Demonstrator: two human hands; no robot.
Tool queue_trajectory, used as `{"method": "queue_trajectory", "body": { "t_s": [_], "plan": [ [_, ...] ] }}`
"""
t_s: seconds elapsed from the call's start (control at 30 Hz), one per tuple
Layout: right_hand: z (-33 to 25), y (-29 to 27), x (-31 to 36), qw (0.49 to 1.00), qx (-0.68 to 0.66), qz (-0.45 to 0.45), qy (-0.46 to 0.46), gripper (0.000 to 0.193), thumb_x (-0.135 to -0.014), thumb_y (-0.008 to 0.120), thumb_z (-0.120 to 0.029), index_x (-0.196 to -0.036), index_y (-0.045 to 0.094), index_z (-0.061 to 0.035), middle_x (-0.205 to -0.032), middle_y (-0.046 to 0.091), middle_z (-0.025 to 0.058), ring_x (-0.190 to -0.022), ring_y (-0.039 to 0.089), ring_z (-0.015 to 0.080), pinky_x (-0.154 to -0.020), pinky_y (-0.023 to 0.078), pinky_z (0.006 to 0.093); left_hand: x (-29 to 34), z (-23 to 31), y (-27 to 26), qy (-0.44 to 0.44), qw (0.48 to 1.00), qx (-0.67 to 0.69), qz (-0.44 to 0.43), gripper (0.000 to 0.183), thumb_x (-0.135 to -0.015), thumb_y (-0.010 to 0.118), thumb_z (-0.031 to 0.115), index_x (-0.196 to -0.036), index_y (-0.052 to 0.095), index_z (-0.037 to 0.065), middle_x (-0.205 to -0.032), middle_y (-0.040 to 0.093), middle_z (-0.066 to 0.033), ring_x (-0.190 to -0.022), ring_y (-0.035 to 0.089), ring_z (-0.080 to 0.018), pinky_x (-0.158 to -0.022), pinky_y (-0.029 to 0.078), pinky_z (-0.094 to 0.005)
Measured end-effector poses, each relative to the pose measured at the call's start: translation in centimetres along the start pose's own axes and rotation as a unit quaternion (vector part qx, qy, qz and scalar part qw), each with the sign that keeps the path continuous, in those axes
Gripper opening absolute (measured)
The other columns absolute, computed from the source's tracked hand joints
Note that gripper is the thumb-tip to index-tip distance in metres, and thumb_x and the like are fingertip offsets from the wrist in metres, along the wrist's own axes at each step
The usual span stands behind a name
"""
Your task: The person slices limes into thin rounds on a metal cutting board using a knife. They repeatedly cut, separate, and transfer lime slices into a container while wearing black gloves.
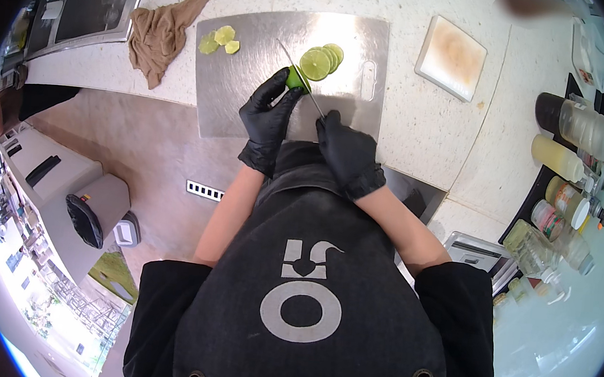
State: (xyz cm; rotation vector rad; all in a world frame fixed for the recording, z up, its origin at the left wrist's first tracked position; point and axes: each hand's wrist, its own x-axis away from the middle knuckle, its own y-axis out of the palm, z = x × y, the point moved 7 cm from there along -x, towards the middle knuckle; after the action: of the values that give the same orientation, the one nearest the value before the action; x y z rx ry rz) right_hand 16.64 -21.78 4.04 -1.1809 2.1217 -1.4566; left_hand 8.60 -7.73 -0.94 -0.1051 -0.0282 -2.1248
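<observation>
Both my hands wear black gloves. My left hand [267, 112] pinches a piece of green lime [295, 79] against a metal cutting board [241, 103]. In my right hand [348, 149] is a knife [314, 104], its handle wrapped by my fingers. The blade slants up and left along the right side of the lime; how deep it sits in the fruit I cannot tell. Several round lime slices [316, 65] lie overlapped just beyond the blade. At the board's far left corner are a few small lime end pieces [223, 35].
A crumpled brown cloth [160, 37] lies left of the board, beside a sink [87, 1]. To the right is a white square block [451, 57] with a brownish top. Several bottles and jars [574, 160] line the far right. A grey bin [100, 213] stands on the floor at left.
</observation>
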Motion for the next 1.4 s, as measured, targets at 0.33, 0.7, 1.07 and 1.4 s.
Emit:
{"method": "queue_trajectory", "body": {
  "t_s": [0.33,0.7,1.07,1.4],
  "plan": [
    [1.0,1.7,0.9,1.0,-0.015,0.013,-0.008,0.027,-0.095,0.049,-0.033,-0.087,0.05,-0.0072,-0.053,0.06,0.0111,-0.045,0.06,0.0324,-0.042,0.045,0.0438,-0.1,-0.1,0.0,-0.003,1.0,0.026,0.004,0.039,-0.077,0.075,-0.002,-0.114,0.064,-0.002,-0.115,0.066,-0.0132,-0.103,0.063,-0.0175,-0.091,0.051,-0.0297],
    [1.5,1.7,1.4,0.995,-0.008,-0.093,0.036,0.024,-0.096,0.047,-0.03,-0.091,0.049,-0.0065,-0.063,0.064,0.015,-0.057,0.064,0.0346,-0.05,0.048,0.0458,-0.5,-0.1,0.0,-0.033,0.998,0.049,0.026,0.038,-0.079,0.075,0.0,-0.115,0.064,0.0,-0.112,0.067,-0.0114,-0.099,0.063,-0.0142,-0.089,0.051,-0.0282],
    [-0.6,2.3,-3.6,0.999,-0.02,-0.019,-0.028,0.027,-0.097,0.044,-0.029,-0.093,0.048,-0.003,-0.062,0.063,0.0165,-0.059,0.065,0.0347,-0.052,0.047,0.0492,-0.1,0.3,0.3,0.049,0.998,0.03,0.002,0.039,-0.078,0.075,-0.001,-0.114,0.063,-0.001,-0.113,0.066,-0.012,-0.102,0.063,-0.0172,-0.091,0.051,-0.0297],
    [2.8,-0.5,2.9,0.997,0.065,0.035,-0.024,0.028,-0.095,0.051,-0.035,-0.085,0.051,-0.0089,-0.051,0.059,0.0096,-0.04,0.058,0.027,-0.038,0.044,0.0385,-0.4,0.7,0.2,0.022,1.0,0.01,0.016,0.037,-0.08,0.07,-0.006,-0.116,0.062,-0.003,-0.113,0.066,-0.0123,-0.098,0.063,-0.0157,-0.088,0.052,-0.0283]
  ]
}}
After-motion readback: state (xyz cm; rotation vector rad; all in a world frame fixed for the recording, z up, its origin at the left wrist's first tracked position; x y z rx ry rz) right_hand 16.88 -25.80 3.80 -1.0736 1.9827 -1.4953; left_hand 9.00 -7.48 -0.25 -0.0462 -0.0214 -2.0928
